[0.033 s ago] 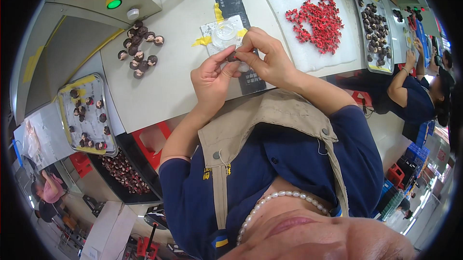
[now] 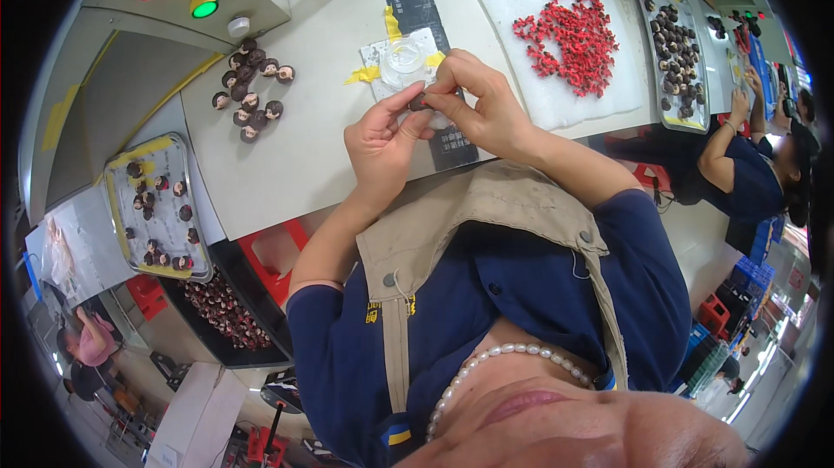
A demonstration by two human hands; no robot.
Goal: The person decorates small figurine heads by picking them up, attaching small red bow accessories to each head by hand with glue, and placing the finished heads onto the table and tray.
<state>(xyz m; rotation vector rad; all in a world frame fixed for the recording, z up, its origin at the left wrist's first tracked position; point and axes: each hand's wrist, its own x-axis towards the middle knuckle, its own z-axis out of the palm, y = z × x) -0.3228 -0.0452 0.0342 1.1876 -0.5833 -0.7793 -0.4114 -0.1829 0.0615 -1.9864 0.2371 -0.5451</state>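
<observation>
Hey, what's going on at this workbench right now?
A person in a dark blue top and tan apron is working at a pale workbench. The left hand and right hand together pinch one small dark brown piece just in front of a clear round dish taped down with yellow tape. A cluster of similar brown pieces lies to the left, and a heap of small red parts sits on a white sheet to the right. Another person works farther right.

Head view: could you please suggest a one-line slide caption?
Both hands, left hand and right hand, pinch a small dark piece above a beige worktable.
</observation>
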